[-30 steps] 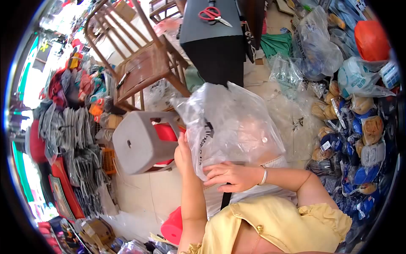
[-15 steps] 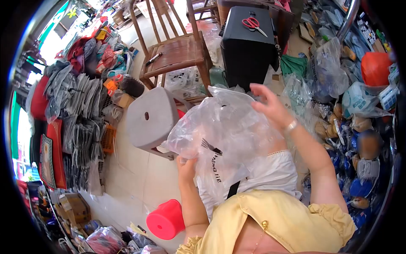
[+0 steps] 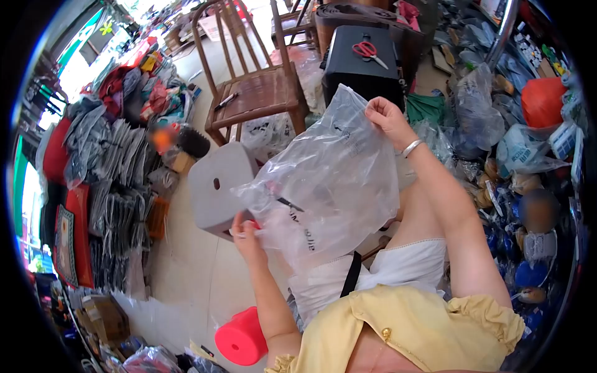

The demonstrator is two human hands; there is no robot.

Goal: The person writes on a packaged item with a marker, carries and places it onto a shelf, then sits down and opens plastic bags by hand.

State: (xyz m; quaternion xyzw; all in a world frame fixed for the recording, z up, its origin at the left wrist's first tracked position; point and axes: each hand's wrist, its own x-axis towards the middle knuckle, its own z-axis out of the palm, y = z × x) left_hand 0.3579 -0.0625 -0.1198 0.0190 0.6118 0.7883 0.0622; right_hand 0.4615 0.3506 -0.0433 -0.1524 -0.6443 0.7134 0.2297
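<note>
A clear plastic bag [image 3: 336, 180] with dark printing is spread out above my lap. My right hand [image 3: 390, 123], a silver bangle on its wrist, is closed on the bag's upper right edge. At the lower left side of the bag, my left hand [image 3: 249, 241] pinches the plastic, one finger sticking up. The bag looks flat and see-through, with nothing visible inside. Just beyond my left hand stands a grey plastic stool [image 3: 222, 183], partly overlapped by the bag's edge.
A wooden chair [image 3: 255, 93] holding a marker stands ahead, beside a black box [image 3: 360, 71] with red-handled scissors [image 3: 369, 53] on top. Stacks of grey bagged goods [image 3: 121, 193] line the left. Bagged items [image 3: 528, 248] pile up at right. A red stool [image 3: 241, 339] is low left.
The bag has gone from bunched up to stretched out flat. My right hand, open before, has closed on its upper edge. My left hand has moved left and slightly up.
</note>
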